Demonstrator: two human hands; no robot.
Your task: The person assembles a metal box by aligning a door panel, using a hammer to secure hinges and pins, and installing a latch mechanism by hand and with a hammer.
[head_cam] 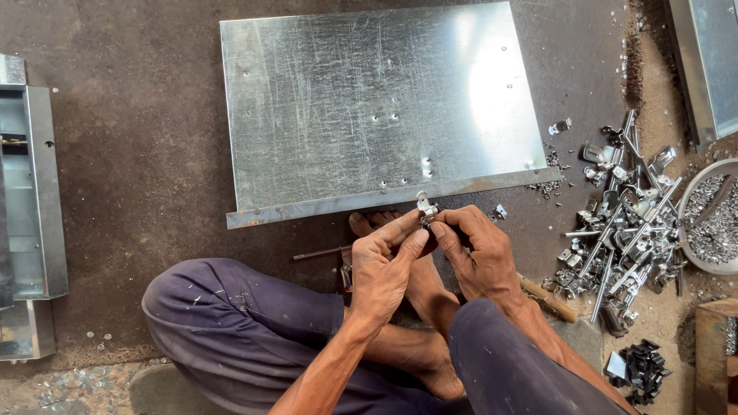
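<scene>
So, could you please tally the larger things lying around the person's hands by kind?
Flat metal sheet: 1
Metal boxes: 2, one at the left edge, one at the top right corner
Bowl of small metal bits: 1
Heap of metal rods and clips: 1
Total: 5

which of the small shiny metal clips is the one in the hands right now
The small bracket pinched between the left hand and right hand; the others lie in the pile.

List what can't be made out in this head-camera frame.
- Small metal clip: mostly covered by the fingertips of the left hand and right hand.
- Tool on the floor: its end is hidden behind the left hand.
- Bowl of small parts: cut off by the right edge.
</scene>
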